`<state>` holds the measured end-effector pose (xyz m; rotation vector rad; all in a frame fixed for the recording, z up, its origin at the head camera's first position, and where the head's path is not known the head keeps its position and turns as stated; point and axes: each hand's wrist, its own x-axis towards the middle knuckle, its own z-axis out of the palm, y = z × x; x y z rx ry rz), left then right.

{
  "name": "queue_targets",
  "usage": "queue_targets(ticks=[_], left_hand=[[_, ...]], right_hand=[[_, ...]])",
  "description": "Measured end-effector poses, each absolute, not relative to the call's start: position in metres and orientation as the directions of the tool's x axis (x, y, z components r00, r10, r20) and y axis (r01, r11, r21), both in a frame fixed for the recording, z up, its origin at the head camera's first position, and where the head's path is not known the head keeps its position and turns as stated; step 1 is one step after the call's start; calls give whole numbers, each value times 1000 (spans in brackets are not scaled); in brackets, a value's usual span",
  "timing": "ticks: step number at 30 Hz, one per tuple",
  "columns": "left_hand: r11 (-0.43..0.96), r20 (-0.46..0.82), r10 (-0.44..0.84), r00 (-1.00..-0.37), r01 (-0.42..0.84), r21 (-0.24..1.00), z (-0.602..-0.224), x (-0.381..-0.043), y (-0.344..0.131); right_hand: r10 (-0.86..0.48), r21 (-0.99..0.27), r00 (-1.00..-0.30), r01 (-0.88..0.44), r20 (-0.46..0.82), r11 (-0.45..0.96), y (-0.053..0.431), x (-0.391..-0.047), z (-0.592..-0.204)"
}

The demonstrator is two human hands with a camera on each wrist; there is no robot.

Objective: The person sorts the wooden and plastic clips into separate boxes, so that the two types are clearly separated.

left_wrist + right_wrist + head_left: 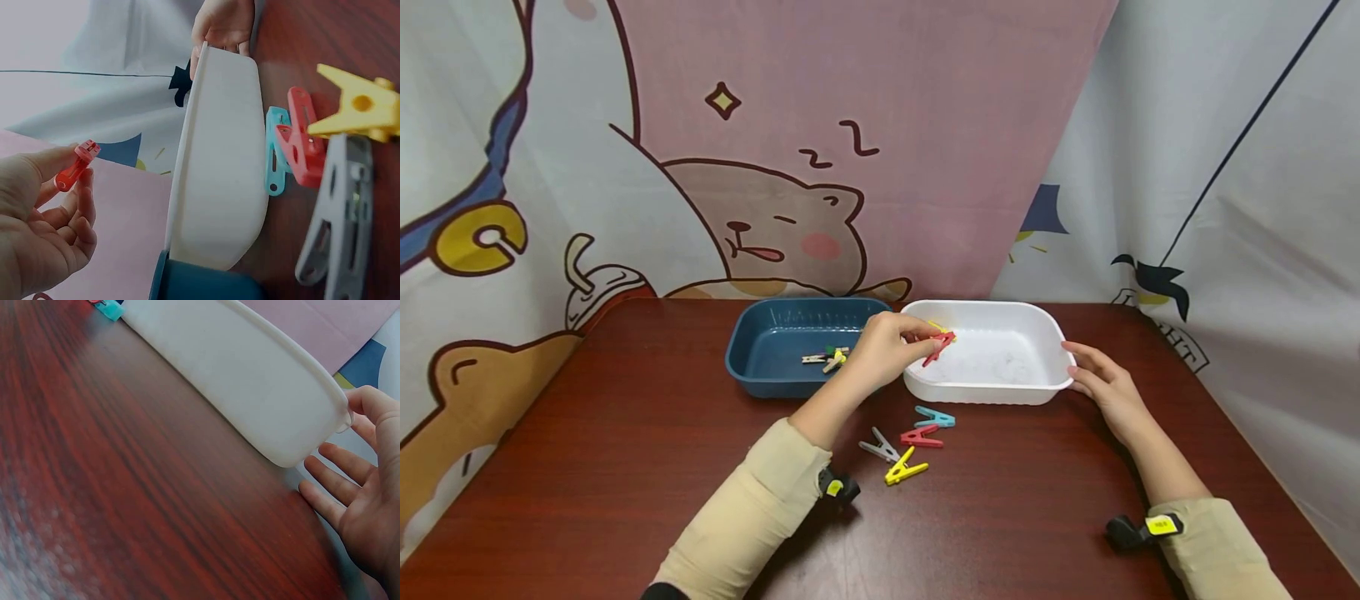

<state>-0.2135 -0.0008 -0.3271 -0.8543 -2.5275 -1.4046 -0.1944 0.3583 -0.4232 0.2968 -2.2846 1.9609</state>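
Observation:
My left hand (880, 346) pinches a red clothespin (938, 348) between thumb and fingertips, over the left end of a white basin (985, 393). In the left wrist view this clothespin (76, 167) points away from the palm. Behind it, a bit of a yellow clothespin (937, 326) shows inside the basin. At the basin's right end my right hand (1108, 392) grips the rim, its other fingers spread below the lip. Several clothespins lie on the table in front: light blue (935, 417), red (922, 437), grey (882, 446) and yellow (906, 468).
A dark blue basin (767, 387) stands left of the white one, close beside it. Inside it lie several small clothespins (829, 359), wooden-coloured, yellow and green. A printed cloth (925, 150) hangs behind the brown table (625, 467).

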Motion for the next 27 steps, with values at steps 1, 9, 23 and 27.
queue_targets(ticks=[1,9,23,27], left_hand=[[412,364,412,-835,527,744,-327,-216,2],[446,312,373,-874,463,766,-333,-235,24],[482,229,305,-924,357,800,-347,-253,55],[512,201,289,-936,329,794,-352,-259,62]], right_hand=[[-73,-964,-974,-222,213,144,358,-194,-423],[-78,-965,-975,-218,208,148,359,-194,-424],[-80,-965,-973,-224,214,138,358,-194,-424],[-77,-965,-974,-222,213,136,358,-194,-423]])
